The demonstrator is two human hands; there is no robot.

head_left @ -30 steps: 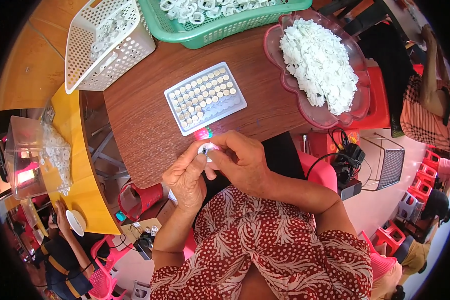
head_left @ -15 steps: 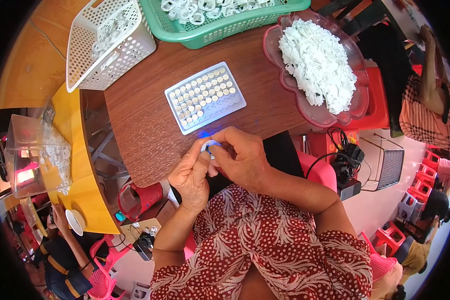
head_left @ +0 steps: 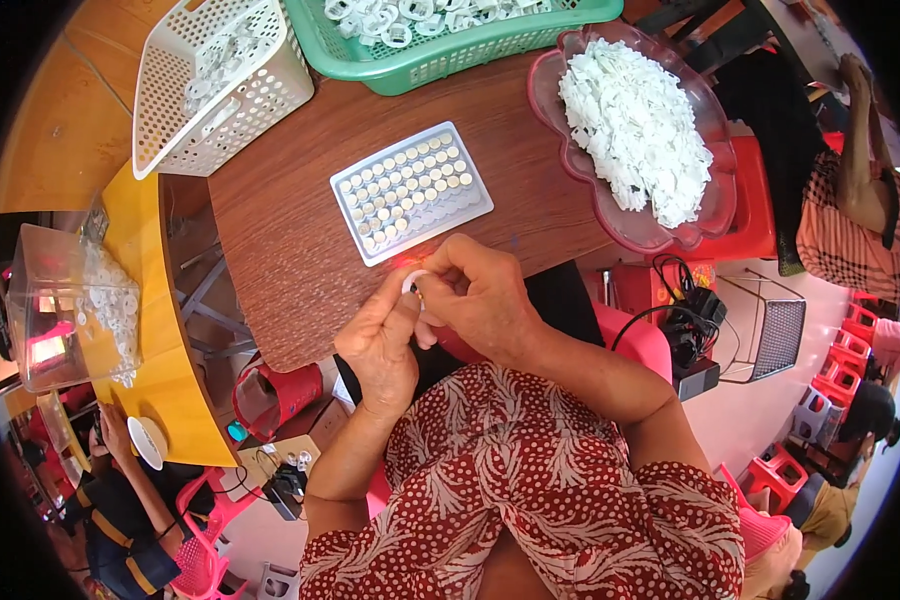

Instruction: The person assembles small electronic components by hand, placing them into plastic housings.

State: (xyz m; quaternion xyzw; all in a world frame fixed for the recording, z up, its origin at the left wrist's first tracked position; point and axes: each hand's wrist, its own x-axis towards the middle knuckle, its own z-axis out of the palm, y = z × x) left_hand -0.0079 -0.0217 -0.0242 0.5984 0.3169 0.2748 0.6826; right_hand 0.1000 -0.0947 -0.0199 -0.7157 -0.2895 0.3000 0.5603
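Ring (head_left: pixel 408 283): a small white round part, raised between the wearer's fingers at the near edge of the tabletop (head_left: pixel 280 300), just below the tray
Aim: its visible outline forms a narrow oval, long axis running roughly away from the wearer, the dark middle turned toward the right; its exact tilt is hard to read
Left grip (head_left: pixel 378 342): pinching the white piece between thumb and forefinger, fingers pointing up and right
Right grip (head_left: pixel 485 302): curled in from the opposite side, thumb and forefinger at the dark middle; whether they clasp something smaller, one cannot tell
Glow: a faint reddish light falls on the wood just beyond the fingertips
Tray (head_left: pixel 452 209): pale plastic, lying flat, long axis rising from left to right, cream discs (head_left: pixel 440 185) in rows, bare sockets along the near right side
Far side: a white basket (head_left: pixel 245 122) and a green basket (head_left: pixel 450 70), both bearing pale plastic parts
Right side: a scalloped pink bowl (head_left: pixel 588 185) heaped with white flakes (head_left: pixel 638 130)
Left side: a clear box (head_left: pixel 52 355) on a yellow surface, a co-worker's hand (head_left: pixel 116 430) near a white dish (head_left: pixel 148 442)
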